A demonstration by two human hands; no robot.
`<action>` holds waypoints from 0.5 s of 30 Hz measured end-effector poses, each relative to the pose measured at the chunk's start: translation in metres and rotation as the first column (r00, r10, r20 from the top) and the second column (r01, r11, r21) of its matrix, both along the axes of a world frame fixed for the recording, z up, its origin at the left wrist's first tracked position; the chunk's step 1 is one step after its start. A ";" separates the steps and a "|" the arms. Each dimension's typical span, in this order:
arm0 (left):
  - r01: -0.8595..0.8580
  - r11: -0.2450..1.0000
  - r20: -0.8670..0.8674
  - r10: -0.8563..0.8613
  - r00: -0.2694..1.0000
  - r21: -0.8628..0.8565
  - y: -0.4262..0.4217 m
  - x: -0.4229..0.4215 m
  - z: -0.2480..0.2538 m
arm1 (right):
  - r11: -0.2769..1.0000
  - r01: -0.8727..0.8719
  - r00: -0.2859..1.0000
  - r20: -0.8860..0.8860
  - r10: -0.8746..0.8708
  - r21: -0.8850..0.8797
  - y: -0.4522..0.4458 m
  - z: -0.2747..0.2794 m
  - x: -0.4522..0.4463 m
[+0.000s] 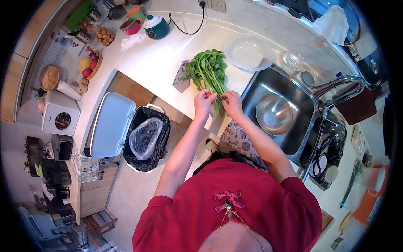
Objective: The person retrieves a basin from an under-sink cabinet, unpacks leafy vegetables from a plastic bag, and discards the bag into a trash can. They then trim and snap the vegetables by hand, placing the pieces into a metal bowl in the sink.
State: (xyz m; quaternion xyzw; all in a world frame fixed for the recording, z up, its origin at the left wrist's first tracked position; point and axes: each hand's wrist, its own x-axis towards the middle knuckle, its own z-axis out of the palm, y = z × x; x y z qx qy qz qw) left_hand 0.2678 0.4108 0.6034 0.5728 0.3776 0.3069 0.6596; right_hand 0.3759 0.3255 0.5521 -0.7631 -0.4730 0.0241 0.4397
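Observation:
A bunch of leafy greens point(208, 69) lies on the white countertop point(145, 69), its leaves toward the wall and its stems toward me. At the stem ends, my left hand point(204, 101) has its fingers pinched together; what they hold, if anything, is too small to tell. Close on its right, my right hand point(231, 102) is closed round the lower stems. A grey patterned paper point(181, 78) sits against the left side of the greens. Behind them to the right is a translucent white basin point(247, 52).
Right of the greens, a steel bowl point(275, 114) sits in the sink point(300, 143) beside the faucet point(340, 86). To the lower left stands an open bin point(166, 145) lined with black plastic, its lid point(112, 126) raised. A green pot point(156, 28) is at the back.

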 end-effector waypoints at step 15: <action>0.106 0.832 0.217 0.018 0.976 -0.545 0.059 0.016 0.022 | 0.950 -0.181 0.914 0.313 0.258 -0.255 0.010 -0.009 -0.009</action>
